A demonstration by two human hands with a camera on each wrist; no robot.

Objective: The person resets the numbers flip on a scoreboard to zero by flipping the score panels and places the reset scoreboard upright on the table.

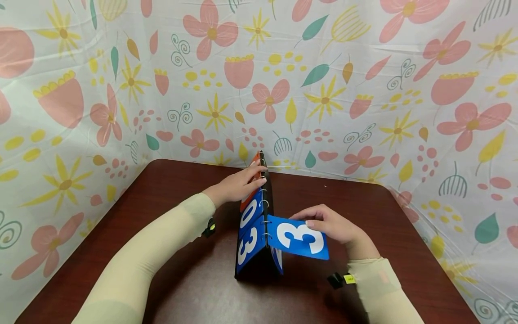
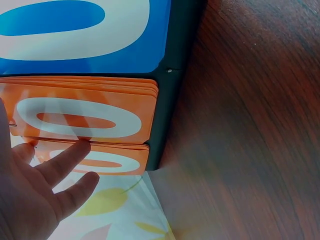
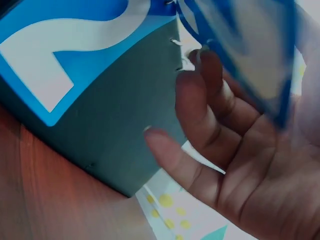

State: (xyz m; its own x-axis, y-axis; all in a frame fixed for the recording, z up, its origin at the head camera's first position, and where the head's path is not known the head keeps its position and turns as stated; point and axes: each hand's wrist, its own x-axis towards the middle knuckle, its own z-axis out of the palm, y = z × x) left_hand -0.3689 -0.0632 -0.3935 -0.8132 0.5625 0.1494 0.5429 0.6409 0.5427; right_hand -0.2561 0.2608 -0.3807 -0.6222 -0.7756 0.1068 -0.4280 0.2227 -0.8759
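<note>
A flip scoreboard (image 1: 252,245) stands like a tent on the table, with ring-bound number cards. My left hand (image 1: 238,183) rests on its top ridge near the far end, fingers reaching over the rings. The left wrist view shows fairly straight, spread fingers beside orange cards (image 2: 80,117) marked 0. My right hand (image 1: 332,222) pinches a blue card (image 1: 297,237) with a white 3, lifted out to the right from the near rings. That card is blurred in the right wrist view; beside it, a blue card with a white 2 (image 3: 65,35) lies against the black board (image 3: 130,110).
The dark reddish-brown table (image 1: 194,279) extends around the scoreboard. A white cloth (image 1: 356,54) printed with flowers and leaves hangs behind and at the sides. Each wrist wears a small black device, the right one (image 1: 336,280) with a yellow label beside it.
</note>
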